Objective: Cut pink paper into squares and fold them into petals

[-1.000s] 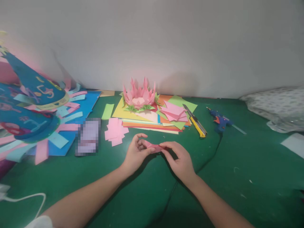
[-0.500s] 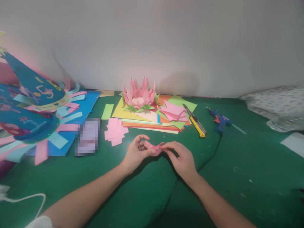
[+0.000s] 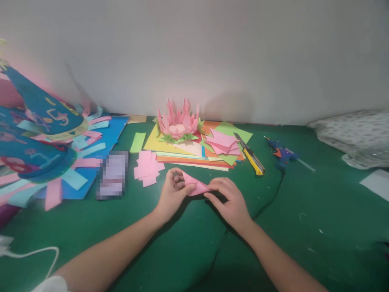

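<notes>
Between my two hands is a pink folded paper, roughly a triangle with its tip pointing right. My left hand pinches its left part, thumb in front and fingers curled behind. The right corner sits at the fingertips of my right hand, whose index finger touches it while the thumb lies just below. Beyond my hands, a pink paper lotus with green leaves stands on a stack of coloured paper. Small pink paper pieces lie left of the stack, and larger pink sheets rest on its right side.
A yellow utility knife and a blue glue gun with a black cord lie to the right. On the left are a pixelated phone-like object, a green paper strip and decorated blue cone hats. A white cable runs near my left arm.
The pink paper, earlier partly opened with raised edges, is now flattened into a triangle facing me. My right thumb has moved slightly away from the index finger; both arms stay nearly in place.
</notes>
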Tool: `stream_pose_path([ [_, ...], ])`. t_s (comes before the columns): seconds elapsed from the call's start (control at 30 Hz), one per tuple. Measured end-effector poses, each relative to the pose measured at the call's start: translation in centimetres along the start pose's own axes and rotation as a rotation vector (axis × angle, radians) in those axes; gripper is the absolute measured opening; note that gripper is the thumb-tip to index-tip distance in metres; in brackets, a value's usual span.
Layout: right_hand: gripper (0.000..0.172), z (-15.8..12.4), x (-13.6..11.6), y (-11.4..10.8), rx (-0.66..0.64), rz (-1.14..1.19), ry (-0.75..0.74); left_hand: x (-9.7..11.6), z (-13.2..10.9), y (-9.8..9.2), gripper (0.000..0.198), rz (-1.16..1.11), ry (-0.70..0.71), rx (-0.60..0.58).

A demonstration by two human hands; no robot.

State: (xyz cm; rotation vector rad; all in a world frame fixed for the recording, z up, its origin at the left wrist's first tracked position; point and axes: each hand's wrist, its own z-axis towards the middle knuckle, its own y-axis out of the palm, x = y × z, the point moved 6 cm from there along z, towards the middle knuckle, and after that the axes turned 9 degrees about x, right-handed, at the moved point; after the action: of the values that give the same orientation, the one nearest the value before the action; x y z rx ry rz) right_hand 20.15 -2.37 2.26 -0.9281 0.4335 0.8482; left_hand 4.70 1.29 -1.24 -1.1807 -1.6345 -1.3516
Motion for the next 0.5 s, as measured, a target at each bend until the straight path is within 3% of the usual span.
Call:
stream_pose_path([
  [0.1, 0.005, 0.0, 0.1, 0.0, -0.003, 0.016, 0.022, 0.1, 0.3, -0.4, 0.047, 0.006, 0.047, 0.036],
  [0.3, 0.003, -0.2, 0.1, 0.2, 0.0, 0.06, 0.02, 0.5, 0.1, -0.6, 0.005, 0.36, 0.202, -0.011],
  [0.5, 0.005, -0.4, -0.1, 0.4, -0.024, 0.084, -0.004, 1.0, -0.5, -0.1, 0.008, 0.392, 0.296, -0.042],
])
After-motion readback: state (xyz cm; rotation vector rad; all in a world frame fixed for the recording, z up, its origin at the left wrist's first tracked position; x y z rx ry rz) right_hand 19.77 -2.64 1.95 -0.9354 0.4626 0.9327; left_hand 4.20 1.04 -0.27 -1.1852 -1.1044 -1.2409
